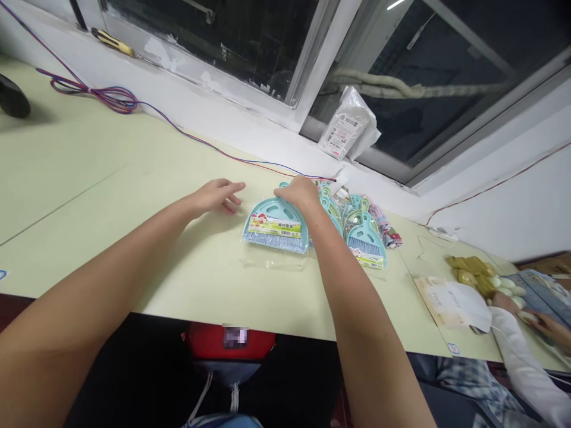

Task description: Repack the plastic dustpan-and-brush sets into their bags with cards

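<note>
A light blue dustpan and brush set in a clear plastic bag, with a yellow-green printed label, is at the middle of the pale table. My right hand grips it by the handle end at the top. To the left of the set, my left hand hovers with fingers apart, holding nothing. Just right of my right forearm is another bagged dustpan and brush set, its handle pointing toward the window. Further bagged sets lie piled behind, partly hidden by my right arm.
A coiled red and blue cable runs along the wall side. On the sill are a screwdriver and a white plastic package. At the right, a co-worker's hands are beside green and yellow items and a printed paper bag.
</note>
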Tool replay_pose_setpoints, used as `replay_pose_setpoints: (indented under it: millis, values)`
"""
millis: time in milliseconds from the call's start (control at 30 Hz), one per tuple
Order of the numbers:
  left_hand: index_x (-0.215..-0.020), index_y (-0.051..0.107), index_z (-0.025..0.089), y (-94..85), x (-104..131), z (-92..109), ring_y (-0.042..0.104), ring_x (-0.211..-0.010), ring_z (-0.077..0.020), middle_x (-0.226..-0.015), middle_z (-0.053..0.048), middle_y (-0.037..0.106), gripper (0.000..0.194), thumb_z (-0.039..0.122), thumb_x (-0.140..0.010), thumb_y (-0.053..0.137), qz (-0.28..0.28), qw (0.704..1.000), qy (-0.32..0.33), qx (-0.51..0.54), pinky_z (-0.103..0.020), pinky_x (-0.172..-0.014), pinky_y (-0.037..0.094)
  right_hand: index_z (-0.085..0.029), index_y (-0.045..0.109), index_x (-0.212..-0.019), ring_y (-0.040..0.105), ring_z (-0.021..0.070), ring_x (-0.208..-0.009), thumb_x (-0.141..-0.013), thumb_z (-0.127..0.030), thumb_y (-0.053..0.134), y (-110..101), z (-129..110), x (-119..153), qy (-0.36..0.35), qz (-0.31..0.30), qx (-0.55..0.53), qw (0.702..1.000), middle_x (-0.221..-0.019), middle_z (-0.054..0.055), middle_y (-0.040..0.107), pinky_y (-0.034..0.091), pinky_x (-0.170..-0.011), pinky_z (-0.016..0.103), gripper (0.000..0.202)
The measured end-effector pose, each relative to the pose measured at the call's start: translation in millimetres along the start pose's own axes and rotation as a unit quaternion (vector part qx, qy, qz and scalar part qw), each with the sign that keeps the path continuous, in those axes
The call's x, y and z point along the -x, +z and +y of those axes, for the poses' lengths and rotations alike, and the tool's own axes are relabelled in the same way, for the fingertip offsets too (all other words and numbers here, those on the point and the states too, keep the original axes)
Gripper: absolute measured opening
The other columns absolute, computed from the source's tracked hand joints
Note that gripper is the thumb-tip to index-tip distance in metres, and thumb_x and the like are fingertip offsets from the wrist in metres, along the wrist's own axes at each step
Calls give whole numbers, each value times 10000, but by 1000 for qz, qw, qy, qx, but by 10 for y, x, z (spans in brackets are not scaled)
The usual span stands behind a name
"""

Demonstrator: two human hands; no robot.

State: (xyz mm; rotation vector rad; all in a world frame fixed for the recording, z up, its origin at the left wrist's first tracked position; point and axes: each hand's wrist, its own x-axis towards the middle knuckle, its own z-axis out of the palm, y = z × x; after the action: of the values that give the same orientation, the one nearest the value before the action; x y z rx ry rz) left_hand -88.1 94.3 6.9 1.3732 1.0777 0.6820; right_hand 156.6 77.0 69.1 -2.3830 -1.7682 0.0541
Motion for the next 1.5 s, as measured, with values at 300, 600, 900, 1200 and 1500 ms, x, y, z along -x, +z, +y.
replay_pose_setpoints:
  millis: [300, 600, 900, 1200, 1500]
  values:
    - [-1013, 723, 171, 438, 153, -124, 743, -884, -264, -948, -117, 772, 473, 454, -669, 883, -303, 949, -60, -61, -390, -848, 585, -164, 659, -909, 714, 279, -881, -701, -479, 762, -127, 443, -176, 77, 36, -20, 996, -880, 125, 727, 541, -754, 328, 391]
    - [-1049, 752, 201, 502, 123, -160, 665, -710, -193, -728, -16, 694, 354, 259, -701, 785, -310, 948, -32, -67, -332, -725, 527, -160, 672, -933, 713, 295, -923, -705, -450, 753, -165, 486, -183, 84, 19, -22, 996, -871, 137, 726, 555, -784, 346, 378]
    - [-1037, 769, 195, 460, 131, -127, 702, -827, -188, -899, -45, 739, 366, 354, -718, 852, -306, 950, -57, -15, -333, -857, 552, -150, 671, -979, 707, 310, -944, -681, -460, 747, -198, 480, -228, 85, 32, -40, 995, -873, 145, 723, 562, -811, 379, 437]
    - [-1114, 761, 130, 725, 199, -238, 715, -1112, -271, -1269, -174, 712, 503, 483, -771, 859, -354, 924, -114, 91, -402, -1074, 507, -160, 653, -901, 702, 325, -940, -691, -439, 742, -339, 571, -317, 115, 48, -65, 990, -869, 162, 713, 569, -829, 424, 361]
    - [-905, 754, 113, 1163, 329, -303, 681, -776, -132, -936, -86, 733, 276, 371, -831, 819, -275, 940, -83, 185, -307, -836, 553, -141, 661, -870, 696, 340, -939, -672, -403, 772, -363, 427, -396, 114, 20, -113, 987, -841, 142, 699, 579, -832, 463, 346]
